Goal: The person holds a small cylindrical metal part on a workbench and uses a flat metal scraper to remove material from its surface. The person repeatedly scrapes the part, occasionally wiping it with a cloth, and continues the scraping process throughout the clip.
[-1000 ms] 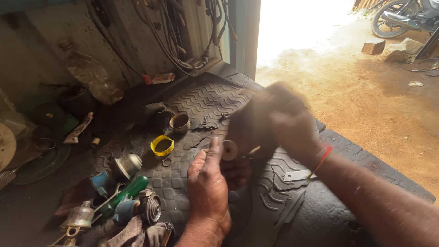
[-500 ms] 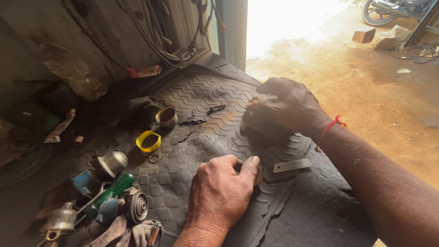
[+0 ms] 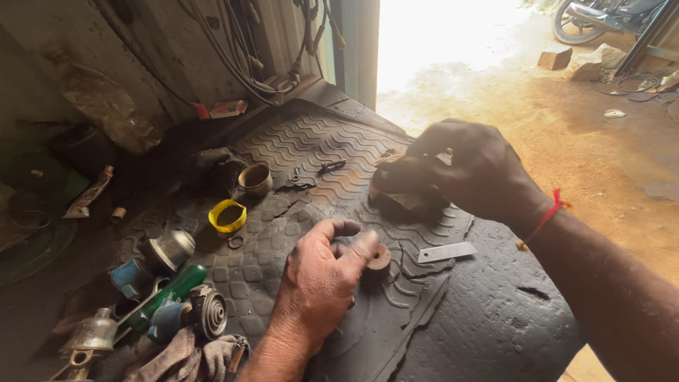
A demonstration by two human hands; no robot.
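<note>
A roadside repair workshop: greasy metal parts lie on a rubber mat, cables hang behind it.

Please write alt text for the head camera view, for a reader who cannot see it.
The left hand pinches a small brown disc on a black rubber mat; the right hand grips a dark piece.

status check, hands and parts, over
Left hand pinching small brown disc over rubber mat. Right hand gripping dark piece. Metal strip lies between.
</note>
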